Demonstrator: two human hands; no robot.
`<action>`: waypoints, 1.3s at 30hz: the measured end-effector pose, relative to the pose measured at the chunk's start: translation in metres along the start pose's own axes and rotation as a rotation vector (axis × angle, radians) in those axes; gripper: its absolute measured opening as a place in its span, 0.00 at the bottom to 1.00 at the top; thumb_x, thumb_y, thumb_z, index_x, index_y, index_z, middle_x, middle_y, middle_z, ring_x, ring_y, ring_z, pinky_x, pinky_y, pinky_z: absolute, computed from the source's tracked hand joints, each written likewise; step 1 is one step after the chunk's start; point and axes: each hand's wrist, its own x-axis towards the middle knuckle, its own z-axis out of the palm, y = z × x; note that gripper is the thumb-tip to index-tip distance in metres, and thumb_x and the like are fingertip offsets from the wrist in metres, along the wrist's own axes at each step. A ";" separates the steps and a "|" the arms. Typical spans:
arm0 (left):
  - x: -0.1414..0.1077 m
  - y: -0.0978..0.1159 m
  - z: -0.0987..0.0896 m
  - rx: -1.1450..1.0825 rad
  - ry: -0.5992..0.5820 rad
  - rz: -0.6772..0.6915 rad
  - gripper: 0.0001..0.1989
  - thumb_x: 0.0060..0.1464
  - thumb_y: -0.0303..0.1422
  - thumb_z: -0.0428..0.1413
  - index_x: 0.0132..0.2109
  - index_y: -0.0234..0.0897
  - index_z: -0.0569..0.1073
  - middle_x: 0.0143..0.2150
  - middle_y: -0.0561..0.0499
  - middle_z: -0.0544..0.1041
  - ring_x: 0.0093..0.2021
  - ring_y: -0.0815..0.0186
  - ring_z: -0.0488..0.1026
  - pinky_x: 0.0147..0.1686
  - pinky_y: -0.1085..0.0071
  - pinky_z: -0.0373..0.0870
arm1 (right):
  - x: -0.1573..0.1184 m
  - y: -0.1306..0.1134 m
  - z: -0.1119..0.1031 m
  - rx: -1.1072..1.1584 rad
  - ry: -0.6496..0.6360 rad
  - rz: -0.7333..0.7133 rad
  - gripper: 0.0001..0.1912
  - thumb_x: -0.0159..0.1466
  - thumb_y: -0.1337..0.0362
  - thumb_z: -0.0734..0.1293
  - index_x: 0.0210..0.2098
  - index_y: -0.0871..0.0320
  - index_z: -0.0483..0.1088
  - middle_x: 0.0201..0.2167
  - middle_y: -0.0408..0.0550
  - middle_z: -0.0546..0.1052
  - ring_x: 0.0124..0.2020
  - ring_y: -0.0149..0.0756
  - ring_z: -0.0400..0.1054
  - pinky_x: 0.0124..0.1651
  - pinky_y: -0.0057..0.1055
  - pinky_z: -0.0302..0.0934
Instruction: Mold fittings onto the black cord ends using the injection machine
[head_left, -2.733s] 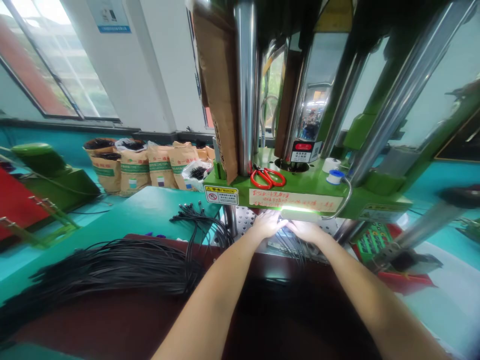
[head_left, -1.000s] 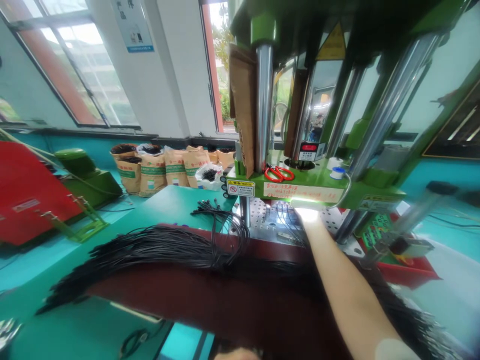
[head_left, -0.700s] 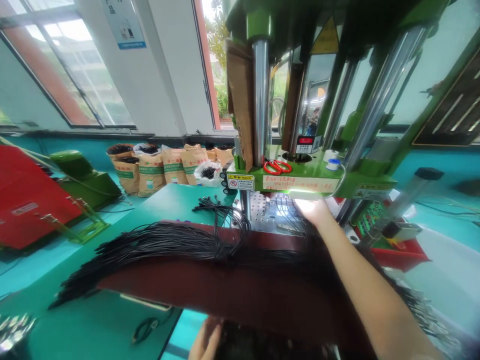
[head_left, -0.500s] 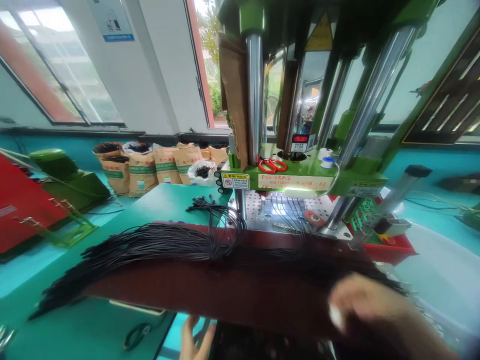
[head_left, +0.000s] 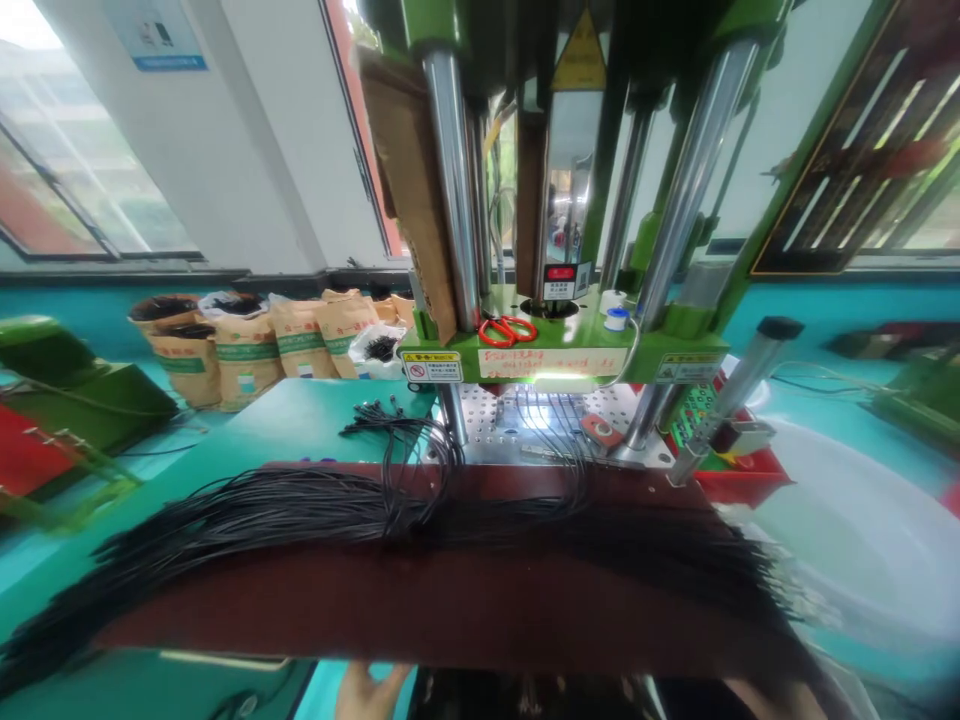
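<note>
A long bundle of thin black cables (head_left: 300, 505) lies across the dark red-brown board (head_left: 450, 610). Some strands run back from it to the metal plate (head_left: 487, 415) under the green press (head_left: 525, 355). At the board's front edge is my left hand (head_left: 366, 692), thumb and fingers apart, with nothing seen in it; its fingertips are partly hidden at that edge. My right hand (head_left: 776, 698) is low at the board's front right, in shadow and cut off by the frame, so its fingers do not show.
Red-handled scissors (head_left: 508, 331) and a blue-topped spool (head_left: 616, 320) rest on the press. Several paper sacks (head_left: 244, 350) stand back left. A red bin (head_left: 742, 485) and a large white tub (head_left: 847, 510) are on the right. Upright steel columns (head_left: 454, 190) flank the press.
My right hand has moved down from over the board's right side to below its front edge. My left hand stays near the front edge. The view has turned slightly right.
</note>
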 end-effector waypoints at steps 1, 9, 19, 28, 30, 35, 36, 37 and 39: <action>-0.002 0.004 0.000 0.043 0.019 0.035 0.28 0.33 0.51 0.56 0.37 0.32 0.71 0.32 0.43 0.76 0.45 0.46 0.69 0.48 0.55 0.63 | 0.000 0.003 0.003 0.013 0.005 0.027 0.30 0.40 0.54 0.67 0.45 0.32 0.66 0.39 0.46 0.75 0.45 0.57 0.67 0.32 0.46 0.68; -0.016 0.039 -0.004 0.267 0.027 0.059 0.30 0.39 0.55 0.49 0.37 0.32 0.72 0.23 0.48 0.72 0.26 0.56 0.69 0.29 0.63 0.67 | -0.005 0.016 0.005 0.108 -0.043 0.195 0.12 0.43 0.51 0.64 0.25 0.50 0.71 0.28 0.51 0.78 0.35 0.55 0.72 0.39 0.45 0.68; -0.011 0.019 -0.008 0.378 -0.004 0.044 0.21 0.38 0.53 0.49 0.25 0.37 0.66 0.12 0.58 0.54 0.18 0.63 0.58 0.22 0.67 0.59 | 0.001 -0.035 -0.012 0.069 -0.149 0.195 0.14 0.43 0.50 0.62 0.20 0.52 0.70 0.22 0.50 0.78 0.28 0.53 0.72 0.33 0.43 0.68; -0.007 0.006 -0.011 0.434 -0.062 0.043 0.22 0.41 0.54 0.47 0.24 0.38 0.65 0.11 0.59 0.51 0.15 0.67 0.54 0.21 0.68 0.58 | -0.007 -0.024 -0.006 0.169 -0.140 0.250 0.14 0.44 0.52 0.64 0.23 0.56 0.69 0.24 0.51 0.77 0.28 0.50 0.72 0.30 0.40 0.67; -0.008 0.006 -0.012 0.450 -0.063 0.043 0.24 0.41 0.54 0.47 0.27 0.36 0.68 0.11 0.59 0.53 0.16 0.66 0.55 0.21 0.68 0.58 | -0.007 -0.025 -0.006 0.162 -0.160 0.248 0.13 0.45 0.52 0.64 0.23 0.56 0.69 0.24 0.52 0.77 0.30 0.51 0.72 0.32 0.40 0.67; -0.008 0.009 -0.012 0.457 -0.052 0.026 0.26 0.41 0.53 0.48 0.32 0.32 0.71 0.13 0.54 0.60 0.19 0.62 0.62 0.24 0.66 0.62 | -0.006 -0.032 -0.008 0.133 -0.172 0.243 0.15 0.44 0.51 0.64 0.24 0.56 0.68 0.25 0.52 0.77 0.32 0.51 0.71 0.35 0.41 0.67; -0.008 0.011 -0.013 0.446 -0.050 0.021 0.26 0.41 0.53 0.49 0.31 0.32 0.72 0.14 0.53 0.63 0.21 0.60 0.64 0.26 0.65 0.64 | -0.006 -0.032 -0.008 0.137 -0.173 0.240 0.15 0.45 0.51 0.64 0.24 0.56 0.68 0.26 0.52 0.77 0.31 0.51 0.71 0.35 0.41 0.67; -0.007 0.014 -0.013 0.436 -0.051 0.019 0.26 0.41 0.53 0.49 0.31 0.32 0.72 0.15 0.52 0.64 0.23 0.59 0.66 0.28 0.64 0.65 | -0.006 -0.032 -0.008 0.142 -0.175 0.236 0.15 0.46 0.51 0.63 0.25 0.56 0.69 0.26 0.52 0.77 0.31 0.50 0.71 0.35 0.41 0.67; -0.007 0.019 -0.013 0.417 -0.054 0.020 0.26 0.40 0.53 0.51 0.31 0.32 0.73 0.16 0.51 0.67 0.26 0.57 0.68 0.30 0.63 0.67 | -0.008 -0.030 -0.008 0.148 -0.173 0.231 0.15 0.47 0.52 0.63 0.27 0.57 0.69 0.26 0.52 0.77 0.32 0.49 0.71 0.35 0.41 0.67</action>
